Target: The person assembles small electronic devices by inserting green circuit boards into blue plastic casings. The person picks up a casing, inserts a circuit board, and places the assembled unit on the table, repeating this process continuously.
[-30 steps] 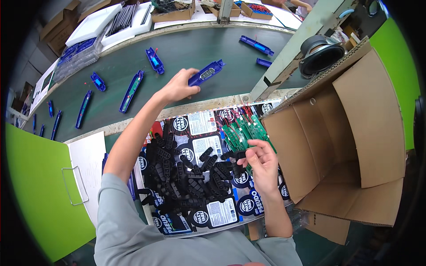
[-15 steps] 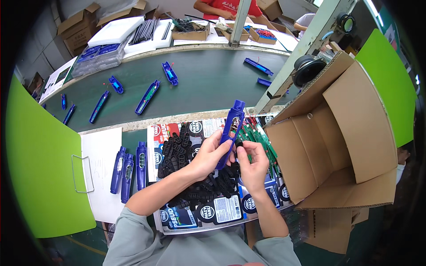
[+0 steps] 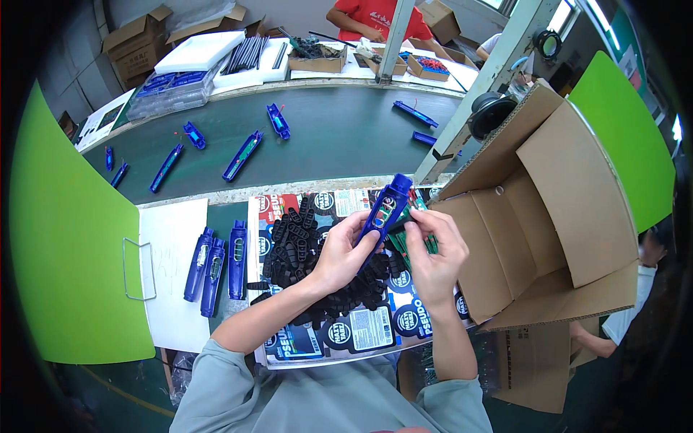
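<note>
Left hand (image 3: 345,254): one casing (image 3: 377,211); three casings (image 3: 213,278) near forearm (image 3: 271,314).

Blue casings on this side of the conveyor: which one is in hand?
The tilted casing gripped by the left hand; the other three casings lie beside the white paper.

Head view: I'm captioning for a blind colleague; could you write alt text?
A person's left hand holds a blue casing near a heap of black parts, with the right hand close beside it. Three more casings lie to the left, an open cardboard box is at right, and other blue pieces rest on a green surface beyond.
</note>
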`<state>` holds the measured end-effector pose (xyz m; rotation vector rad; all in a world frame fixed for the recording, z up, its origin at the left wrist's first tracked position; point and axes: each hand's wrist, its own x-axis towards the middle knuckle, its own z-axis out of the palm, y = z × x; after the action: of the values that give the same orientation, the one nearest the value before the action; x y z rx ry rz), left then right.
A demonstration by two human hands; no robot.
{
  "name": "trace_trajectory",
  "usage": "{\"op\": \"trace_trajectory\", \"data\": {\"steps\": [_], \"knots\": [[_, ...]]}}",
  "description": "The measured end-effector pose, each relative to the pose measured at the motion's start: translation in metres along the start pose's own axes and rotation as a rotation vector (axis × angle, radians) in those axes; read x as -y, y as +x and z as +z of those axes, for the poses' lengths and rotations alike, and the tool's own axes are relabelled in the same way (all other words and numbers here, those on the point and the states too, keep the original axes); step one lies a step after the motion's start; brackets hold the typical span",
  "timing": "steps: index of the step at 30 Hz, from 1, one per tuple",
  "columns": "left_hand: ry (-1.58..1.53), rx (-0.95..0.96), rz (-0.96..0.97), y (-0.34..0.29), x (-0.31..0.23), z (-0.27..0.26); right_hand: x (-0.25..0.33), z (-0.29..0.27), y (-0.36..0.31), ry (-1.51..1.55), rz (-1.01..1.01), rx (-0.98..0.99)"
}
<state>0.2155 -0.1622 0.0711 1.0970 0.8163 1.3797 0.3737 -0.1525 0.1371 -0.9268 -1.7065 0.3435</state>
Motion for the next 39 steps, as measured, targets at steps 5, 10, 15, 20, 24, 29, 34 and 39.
{"op": "trace_trajectory", "data": {"steps": [5,10,15,20,24,29,34,39], "knots": [[0.002,-0.038,0.01,-0.006,-0.001,0.007,0.002,0.013,0.003,-0.295,-0.17,-0.038],[0.061,-0.069,0.021,-0.008,0.0,0.01,0.001,0.019,0.0,-0.378,-0.178,-0.067],[0.158,-0.147,0.052,-0.006,0.001,0.016,-0.003,0.021,-0.007,-0.406,-0.123,-0.092],[0.405,-0.229,0.189,-0.007,-0.002,0.016,0.0,0.019,-0.007,-0.244,0.058,-0.142],[0.618,-0.253,0.465,-0.01,-0.008,0.018,-0.03,0.01,-0.002,0.29,0.373,0.069],[0.461,-0.218,0.3,-0.007,-0.007,0.01,-0.024,-0.009,0.017,0.482,0.433,0.348],[0.146,-0.21,0.011,-0.007,-0.016,-0.014,-0.093,-0.038,0.008,-0.115,0.354,0.286],[0.132,-0.203,-0.037,-0.009,-0.013,-0.021,-0.139,-0.03,-0.004,-0.455,0.202,0.329]]}}
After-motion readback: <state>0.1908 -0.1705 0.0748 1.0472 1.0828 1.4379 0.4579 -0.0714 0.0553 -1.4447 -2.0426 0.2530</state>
